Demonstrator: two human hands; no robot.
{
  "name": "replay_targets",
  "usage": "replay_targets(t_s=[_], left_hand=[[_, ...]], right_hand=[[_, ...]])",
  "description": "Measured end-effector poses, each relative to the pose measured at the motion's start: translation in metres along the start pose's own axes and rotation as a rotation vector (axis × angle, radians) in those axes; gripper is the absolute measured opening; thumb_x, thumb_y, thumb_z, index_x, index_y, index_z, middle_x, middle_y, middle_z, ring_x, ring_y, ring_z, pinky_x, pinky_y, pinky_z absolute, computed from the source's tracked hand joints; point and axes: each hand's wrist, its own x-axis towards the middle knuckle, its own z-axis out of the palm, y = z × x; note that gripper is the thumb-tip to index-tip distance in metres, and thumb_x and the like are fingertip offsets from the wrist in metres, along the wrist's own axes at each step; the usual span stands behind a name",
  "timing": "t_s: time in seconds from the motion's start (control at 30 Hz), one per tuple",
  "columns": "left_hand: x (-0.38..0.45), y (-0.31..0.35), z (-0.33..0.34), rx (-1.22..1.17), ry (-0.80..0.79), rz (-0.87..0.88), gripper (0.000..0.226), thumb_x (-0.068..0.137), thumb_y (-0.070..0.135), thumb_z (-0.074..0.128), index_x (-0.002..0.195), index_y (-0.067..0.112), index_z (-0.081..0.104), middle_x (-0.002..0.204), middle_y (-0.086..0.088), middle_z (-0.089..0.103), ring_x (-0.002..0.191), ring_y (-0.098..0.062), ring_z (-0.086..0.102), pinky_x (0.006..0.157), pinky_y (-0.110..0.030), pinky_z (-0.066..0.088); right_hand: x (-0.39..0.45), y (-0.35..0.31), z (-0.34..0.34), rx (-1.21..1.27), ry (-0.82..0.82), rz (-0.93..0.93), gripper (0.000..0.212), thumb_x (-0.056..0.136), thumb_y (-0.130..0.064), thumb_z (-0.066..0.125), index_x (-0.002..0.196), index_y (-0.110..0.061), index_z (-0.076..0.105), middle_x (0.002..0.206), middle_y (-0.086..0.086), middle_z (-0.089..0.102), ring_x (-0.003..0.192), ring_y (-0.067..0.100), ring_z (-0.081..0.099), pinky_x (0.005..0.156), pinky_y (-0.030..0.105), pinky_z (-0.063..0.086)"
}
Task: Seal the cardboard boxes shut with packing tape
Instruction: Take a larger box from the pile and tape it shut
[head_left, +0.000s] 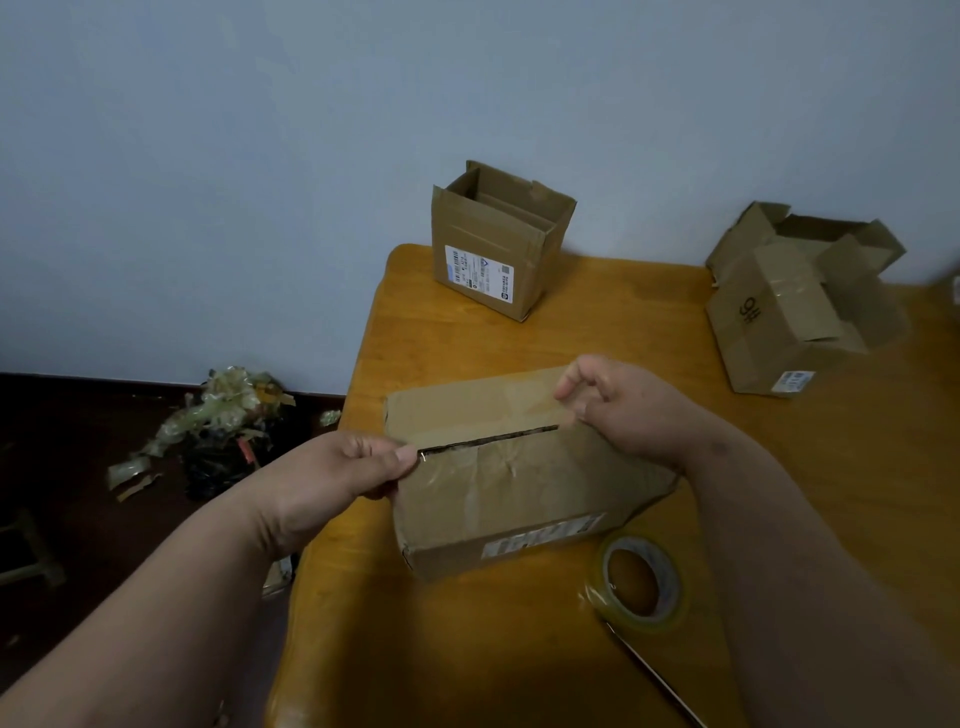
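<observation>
A flat cardboard box (498, 493) lies on the wooden table (597, 332) with its two top flaps folded down and a dark seam showing between them. My left hand (343, 467) grips the box's left end, thumb on top at the end of the seam. At the seam's right end, my right hand (623, 410) pinches thumb against fingertips, seemingly on a strip of clear tape that is hard to make out. Shiny, wrinkled tape covers the near flap. A roll of clear packing tape (641, 582) lies flat on the table, right of the box's near corner.
An open upright box (493, 260) with a shipping label stands at the table's far edge. Another open box (779, 322) lies tipped at the far right. A heap of crumpled used tape (223, 421) lies on the dark floor left of the table.
</observation>
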Motion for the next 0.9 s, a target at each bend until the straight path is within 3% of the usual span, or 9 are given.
replay_targets(t_s=[0.1,0.2,0.33,0.43,0.6,0.7,0.77,0.9], left_hand=[[0.003,0.002,0.002,-0.018,0.006,0.007,0.063,0.079,0.057,0.060,0.095,-0.004,0.070,0.103,-0.023,0.070,0.104,-0.043,0.061,0.104,-0.054,0.043],[0.005,0.001,0.004,-0.052,0.044,0.044,0.040,0.080,0.048,0.063,0.093,0.011,0.070,0.095,-0.010,0.068,0.089,-0.029,0.061,0.087,-0.044,0.047],[0.006,-0.003,0.008,-0.051,0.132,0.067,0.010,0.089,0.032,0.060,0.096,0.027,0.064,0.088,-0.001,0.066,0.084,-0.018,0.059,0.079,-0.033,0.046],[0.003,-0.001,0.015,-0.007,0.181,0.051,0.022,0.099,0.019,0.053,0.105,0.031,0.070,0.097,0.006,0.071,0.089,-0.010,0.064,0.080,-0.025,0.049],[0.000,0.004,0.020,0.010,0.259,-0.027,0.032,0.098,0.011,0.052,0.100,0.029,0.078,0.105,0.006,0.074,0.099,-0.016,0.065,0.092,-0.032,0.050],[-0.001,0.009,0.026,0.018,0.275,-0.036,0.020,0.094,0.015,0.062,0.102,0.025,0.077,0.101,0.010,0.075,0.095,-0.002,0.067,0.078,-0.012,0.051],[0.000,0.009,0.030,0.011,0.301,-0.027,0.017,0.091,0.018,0.065,0.102,0.022,0.077,0.101,0.012,0.075,0.096,0.002,0.067,0.073,-0.006,0.049],[0.001,0.008,0.032,0.024,0.326,-0.050,0.015,0.091,0.020,0.065,0.095,0.020,0.079,0.099,0.008,0.076,0.096,-0.005,0.068,0.085,-0.022,0.050]], right_hand=[[-0.007,-0.001,0.000,0.150,0.125,-0.072,0.026,0.095,0.002,0.048,0.090,-0.019,0.062,0.093,0.001,0.069,0.081,0.011,0.063,0.061,0.010,0.045],[-0.012,0.000,0.005,0.056,0.054,-0.133,0.017,0.089,-0.007,0.065,0.086,-0.023,0.069,0.080,-0.008,0.066,0.069,0.000,0.058,0.058,0.007,0.042],[-0.010,0.008,0.013,-0.018,0.062,-0.106,0.011,0.081,-0.023,0.078,0.088,-0.030,0.074,0.089,-0.012,0.069,0.084,0.000,0.062,0.072,0.015,0.047],[-0.007,0.009,0.014,-0.043,0.063,-0.089,0.005,0.082,-0.026,0.077,0.086,-0.028,0.075,0.085,-0.013,0.069,0.081,0.000,0.062,0.071,0.018,0.046],[-0.004,0.004,0.015,-0.092,0.029,-0.073,0.003,0.085,-0.024,0.074,0.087,-0.021,0.075,0.090,-0.008,0.071,0.085,0.006,0.064,0.079,0.028,0.054],[-0.005,0.003,0.015,-0.106,0.048,-0.109,0.013,0.086,-0.025,0.073,0.074,-0.027,0.071,0.085,-0.008,0.071,0.081,0.008,0.064,0.074,0.030,0.054],[-0.006,0.003,0.016,-0.085,0.061,-0.109,0.023,0.086,-0.034,0.073,0.064,-0.029,0.066,0.074,-0.009,0.068,0.071,0.006,0.062,0.067,0.027,0.048],[-0.006,0.003,0.023,-0.201,0.092,-0.077,0.038,0.088,-0.045,0.066,0.055,-0.030,0.054,0.065,-0.012,0.059,0.069,0.001,0.053,0.093,0.035,0.036]])
